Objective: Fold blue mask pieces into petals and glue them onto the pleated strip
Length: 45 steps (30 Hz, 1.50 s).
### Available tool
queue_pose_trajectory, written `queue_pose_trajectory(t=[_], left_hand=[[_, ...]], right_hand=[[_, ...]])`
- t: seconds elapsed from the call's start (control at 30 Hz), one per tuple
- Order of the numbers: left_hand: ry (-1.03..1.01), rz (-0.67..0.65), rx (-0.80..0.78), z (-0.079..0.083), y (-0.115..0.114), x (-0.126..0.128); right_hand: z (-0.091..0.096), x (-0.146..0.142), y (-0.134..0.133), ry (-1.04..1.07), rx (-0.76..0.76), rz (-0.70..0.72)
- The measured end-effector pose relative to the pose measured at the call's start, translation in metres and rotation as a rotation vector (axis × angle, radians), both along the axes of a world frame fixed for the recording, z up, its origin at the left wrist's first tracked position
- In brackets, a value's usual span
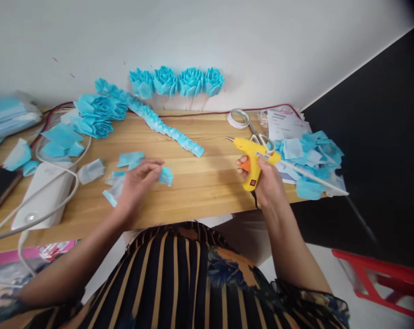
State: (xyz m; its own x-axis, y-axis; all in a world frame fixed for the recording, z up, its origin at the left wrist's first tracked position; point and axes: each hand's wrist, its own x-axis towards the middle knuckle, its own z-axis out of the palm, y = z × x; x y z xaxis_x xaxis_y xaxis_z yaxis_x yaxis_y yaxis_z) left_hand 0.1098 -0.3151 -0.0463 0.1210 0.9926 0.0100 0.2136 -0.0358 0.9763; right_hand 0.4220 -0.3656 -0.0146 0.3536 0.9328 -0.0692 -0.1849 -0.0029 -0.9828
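My right hand (268, 180) grips a yellow glue gun (253, 160) with an orange trigger; its nozzle points left and a long white glue stick (313, 176) sticks out of its back. My left hand (141, 180) is closed, pinching a small blue fabric piece (166, 176) above the table. Under and beside that hand lie several loose blue and white fabric pieces (130, 159). Beyond the hands, a long row of folded blue petals (166, 128) runs diagonally across the wood.
Blue fabric flowers (189, 82) stand against the wall, with more flowers (95, 114) lying at left. A white power strip (45, 194) with cables sits front left. At right are a tape roll (237, 119), scissors (258, 137) and a pile of blue pieces (313, 153).
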Motion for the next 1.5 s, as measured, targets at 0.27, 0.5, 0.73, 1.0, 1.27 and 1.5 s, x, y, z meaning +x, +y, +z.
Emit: queue_pose_trajectory(t=[0.27, 0.5, 0.73, 1.0, 1.27, 1.5], left_hand=[[-0.064, -0.39, -0.076, 0.039, -0.014, 0.021], [-0.01, -0.524, -0.102, 0.024, 0.006, 0.055], [-0.041, -0.438, -0.092, 0.008, 0.011, 0.05], [-0.057, -0.416, -0.111, 0.016, 0.013, 0.046], [-0.058, -0.415, -0.109, 0.015, 0.013, 0.046], [-0.054, -0.423, -0.109, 0.012, 0.012, 0.046]], right_hand=[[-0.011, 0.006, 0.002, -0.479, -0.116, 0.241], [-0.019, 0.015, 0.018, -0.657, -0.143, 0.32], [-0.025, 0.003, 0.021, -0.579, -0.205, 0.347], [-0.023, -0.002, 0.026, -0.569, -0.253, 0.332], [-0.023, -0.002, 0.029, -0.585, -0.266, 0.327], [-0.022, -0.001, 0.031, -0.584, -0.28, 0.304]])
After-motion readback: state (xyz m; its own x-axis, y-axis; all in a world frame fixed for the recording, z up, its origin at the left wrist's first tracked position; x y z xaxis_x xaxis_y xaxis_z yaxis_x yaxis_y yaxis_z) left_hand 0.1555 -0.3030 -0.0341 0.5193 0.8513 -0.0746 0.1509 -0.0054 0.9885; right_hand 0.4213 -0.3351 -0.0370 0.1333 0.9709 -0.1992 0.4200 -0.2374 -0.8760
